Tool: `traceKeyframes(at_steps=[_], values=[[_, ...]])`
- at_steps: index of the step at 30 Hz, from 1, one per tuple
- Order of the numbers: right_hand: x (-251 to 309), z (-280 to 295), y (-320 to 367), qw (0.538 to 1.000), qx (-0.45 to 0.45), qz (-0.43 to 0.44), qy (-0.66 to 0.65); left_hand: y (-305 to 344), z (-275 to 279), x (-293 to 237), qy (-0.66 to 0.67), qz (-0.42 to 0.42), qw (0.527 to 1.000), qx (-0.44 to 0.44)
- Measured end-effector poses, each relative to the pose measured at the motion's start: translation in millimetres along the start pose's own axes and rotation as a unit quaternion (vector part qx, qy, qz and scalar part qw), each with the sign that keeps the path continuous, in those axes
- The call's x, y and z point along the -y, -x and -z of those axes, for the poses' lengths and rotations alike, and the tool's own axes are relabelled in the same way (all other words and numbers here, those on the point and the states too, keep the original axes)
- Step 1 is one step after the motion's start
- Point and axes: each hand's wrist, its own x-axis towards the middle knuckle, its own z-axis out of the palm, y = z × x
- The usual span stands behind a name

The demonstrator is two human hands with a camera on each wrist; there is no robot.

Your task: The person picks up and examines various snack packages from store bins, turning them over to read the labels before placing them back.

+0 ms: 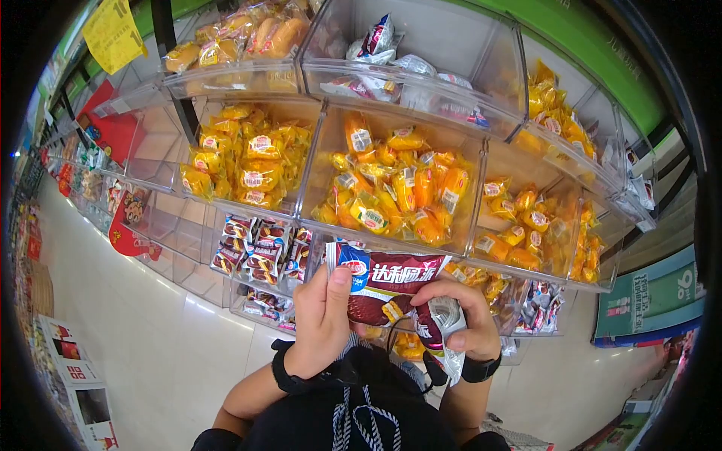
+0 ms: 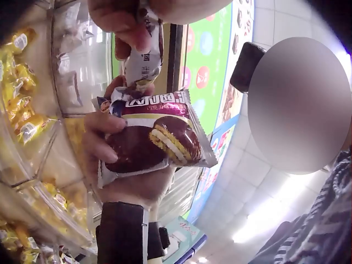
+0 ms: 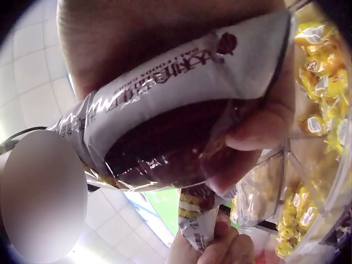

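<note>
My left hand (image 1: 320, 319) pinches the left end of a maroon chocolate pie packet (image 1: 402, 276), thumb on its front over the blue logo. With my right hand (image 1: 475, 319) I grip a second chocolate pie packet (image 1: 445, 323), tilted and overlapping the first one's lower right corner. The left wrist view shows this second packet (image 2: 137, 140) printed with a cream-filled chocolate pie, fingers curled over its edge. Its silver-white back (image 3: 181, 82) faces the right wrist camera, where the first packet (image 3: 192, 217) appears beyond it, partly hidden.
Clear plastic shelf bins rise in front. One bin (image 1: 304, 173) has yellow-wrapped snacks (image 1: 406, 180); more yellow packets (image 1: 259, 161) lie to the left. Below, similar maroon pie packets (image 1: 263, 255) fill a lower bin. A green sign (image 1: 643, 293) stands at right, above tiled floor (image 1: 188, 353).
</note>
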Motion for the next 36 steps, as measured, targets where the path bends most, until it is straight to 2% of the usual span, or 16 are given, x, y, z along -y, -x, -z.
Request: traceKeyframes(at_steps=[2,8,12,14,17,18,20,21,22,24,25,26,28,31,34,36], values=[[-3,-1,1,1.000,-0.007,-0.005,-0.027,-1,0,1,-0.027,-0.045,0.999,-0.004],[-7,-3,2,0.997,-0.027,-0.012,-0.072,2,0,-6,0.016,0.014,1.000,0.015],[-9,-4,2,0.997,-0.032,-0.010,-0.064,3,-1,-6,0.018,0.012,1.000,0.011],[-9,-4,2,0.997,-0.036,-0.017,-0.066,2,-2,-7,-0.026,-0.030,0.999,-0.003],[-13,-1,2,0.998,-0.032,-0.006,-0.051,1,0,-5,-0.049,-0.028,0.998,-0.009],[-18,3,1,0.994,0.008,0.048,-0.100,-1,2,-4,-0.048,-0.028,0.998,-0.010],[-21,0,4,0.970,0.032,0.117,-0.210,-9,5,-1,0.166,0.138,0.976,-0.017],[-19,-3,4,0.973,0.029,0.111,-0.203,-16,-5,-9,0.241,0.225,0.940,-0.082],[-16,-5,5,0.975,0.025,0.105,-0.195,-15,-4,-4,0.241,0.225,0.940,-0.082],[-12,-8,-4,0.990,0.040,0.091,-0.100,-13,5,24,0.355,0.286,0.886,0.085],[-10,-13,-5,0.990,0.058,0.061,-0.110,-13,11,33,0.376,0.259,0.863,0.218],[-4,-15,-10,0.993,0.095,0.034,-0.057,-3,-1,36,0.269,0.257,0.917,0.145],[-1,-17,-19,0.982,0.120,0.085,0.120,4,-6,48,0.243,0.221,0.942,0.065],[-5,-22,-15,0.985,0.065,0.056,0.152,1,8,50,0.275,0.187,0.943,0.027],[0,-21,-14,0.974,0.093,0.051,0.201,8,6,52,0.346,0.200,0.917,0.008],[5,-23,-12,0.965,0.096,0.050,0.239,9,10,51,0.331,0.169,0.928,0.030]])
